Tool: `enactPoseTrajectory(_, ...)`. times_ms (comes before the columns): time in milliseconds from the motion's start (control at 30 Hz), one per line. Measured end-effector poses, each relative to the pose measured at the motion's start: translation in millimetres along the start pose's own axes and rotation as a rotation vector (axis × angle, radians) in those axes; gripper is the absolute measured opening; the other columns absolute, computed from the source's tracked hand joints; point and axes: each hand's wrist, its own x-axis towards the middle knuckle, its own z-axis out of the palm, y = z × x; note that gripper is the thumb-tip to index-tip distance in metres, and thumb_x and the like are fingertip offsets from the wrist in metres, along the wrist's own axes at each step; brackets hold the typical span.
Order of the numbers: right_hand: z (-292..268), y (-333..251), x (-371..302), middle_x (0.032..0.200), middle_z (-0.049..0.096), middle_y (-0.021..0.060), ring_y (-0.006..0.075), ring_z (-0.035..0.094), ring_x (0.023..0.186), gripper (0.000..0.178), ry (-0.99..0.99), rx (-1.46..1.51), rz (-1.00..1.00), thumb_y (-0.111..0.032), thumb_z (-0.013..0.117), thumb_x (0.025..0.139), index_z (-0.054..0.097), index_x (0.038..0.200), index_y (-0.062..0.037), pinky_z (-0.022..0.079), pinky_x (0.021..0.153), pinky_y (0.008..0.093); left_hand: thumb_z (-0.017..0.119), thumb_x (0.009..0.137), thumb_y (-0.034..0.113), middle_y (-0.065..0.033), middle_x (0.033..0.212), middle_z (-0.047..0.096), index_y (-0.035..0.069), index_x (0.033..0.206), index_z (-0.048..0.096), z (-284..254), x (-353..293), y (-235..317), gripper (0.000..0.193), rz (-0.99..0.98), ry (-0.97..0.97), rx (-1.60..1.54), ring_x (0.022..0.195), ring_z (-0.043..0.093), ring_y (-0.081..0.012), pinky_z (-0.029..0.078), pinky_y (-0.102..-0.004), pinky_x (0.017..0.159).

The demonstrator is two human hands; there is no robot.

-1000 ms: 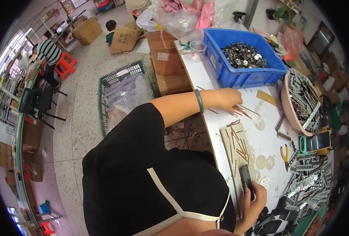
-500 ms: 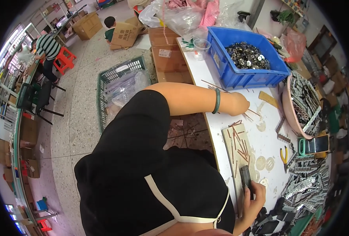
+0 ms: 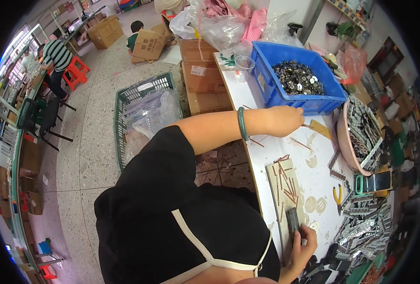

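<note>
My left hand (image 3: 285, 120), a green bangle at its wrist, reaches across the white table just in front of a blue bin (image 3: 300, 102). Its fingers are closed on a thin brown stick (image 3: 309, 126) that pokes out to the right. Lower down, my right hand (image 3: 305, 248) grips a dark rectangular block (image 3: 293, 219) with thumb and fingers. This block rests on a pale board (image 3: 272, 180), where several thin brown sticks (image 3: 289, 183) lie scattered. One loose stick (image 3: 301, 144) lies on the table between my left hand and the board.
Small dark and silvery round pieces fill the blue bin. A pink basin (image 3: 346, 152) holds metal strips; more strips (image 3: 364, 232) lie piled near yellow-handled pliers (image 3: 338, 196). A yellowish flat strip (image 3: 324, 130) and clear cup (image 3: 244, 71) are on the table. Left stands a green crate (image 3: 120, 137).
My left hand has moved slightly nearer the blue bin's front, and a stick now shows at its fingertips. My right hand stays on the block. The view has shifted a little.
</note>
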Motion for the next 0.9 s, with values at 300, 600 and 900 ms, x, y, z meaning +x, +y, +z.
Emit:
enactPoseTrajectory(300,17,-52,41,0.107,0.061,0.0123,0.0207,0.057,0.096,0.039,0.164,0.441,-0.087,-0.025,0.051,0.099,0.054,0.122,0.0068,0.045,0.091,0.0344,0.059,0.080,0.008,-0.0175,0.088,0.066,-0.001,0.087,0.064,-17,20,64,0.013,0.553,-0.219,-0.951,0.086,0.063,-0.0282,0.049,-0.0405,0.080)
enactPoseTrajectory(600,45,-62,63,0.070,0.056,0.0065,0.0106,0.048,0.050,0.042,0.010,0.962,0.214,-0.039,0.040,0.104,0.056,0.106,-0.0009,0.036,0.045,0.0236,0.068,0.075,0.011,-0.0106,0.081,0.071,0.002,0.088,0.072,27,37,124,0.017,0.390,-0.250,-1.161,0.075,0.067,-0.0198,0.052,-0.0333,0.069)
enactPoseTrajectory(900,5,-44,52,0.062,0.050,-0.0020,0.0050,0.040,0.048,0.027,-0.307,0.722,0.225,-0.025,0.047,0.102,0.060,0.105,-0.0014,0.032,0.044,0.0207,0.073,0.081,0.010,-0.0093,0.089,0.069,-0.003,0.097,0.068,9,50,137,0.021,0.293,-0.661,-1.355,0.082,0.064,-0.0138,0.053,-0.0264,0.074)
